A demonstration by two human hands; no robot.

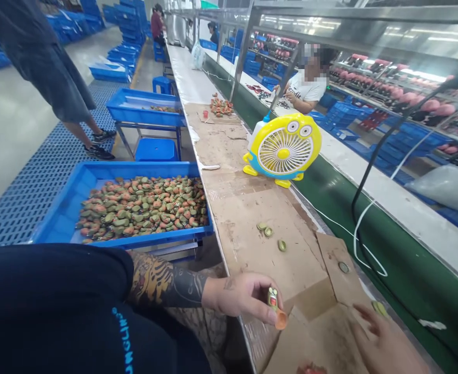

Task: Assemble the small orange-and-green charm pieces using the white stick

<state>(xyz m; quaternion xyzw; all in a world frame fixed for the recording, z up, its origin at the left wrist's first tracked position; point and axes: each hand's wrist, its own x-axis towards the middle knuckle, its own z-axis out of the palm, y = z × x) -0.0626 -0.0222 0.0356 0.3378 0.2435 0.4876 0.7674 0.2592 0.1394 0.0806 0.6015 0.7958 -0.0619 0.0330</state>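
- The person's left hand [241, 295] sits low over the near edge of the bench, fingers curled, pinching a small toy figure [275, 307] — green on top with a painted face, orange at its lower end — between thumb and fingertips.
- The right hand [385, 340] lies on the cardboard sheet [260, 244] at the bottom right, fingers loosely spread; a small green cap [379, 308] shows at its fingertips, touching them, though I can't tell whether it is gripped.
- Three more green pieces [270, 235] lie loose on the cardboard, well ahead of both hands, and a flat round disc [343, 267] rests nearer the right hand.
- To the left, a blue tray [65, 213] is heaped with green-and-orange parts [143, 206].
- A yellow desk fan [284, 149] with cartoon eyes stands further up the bench.
- Across the green conveyor belt [369, 244] a seated co-worker [309, 88] works — another person [45, 67] stands on the aisle, left.
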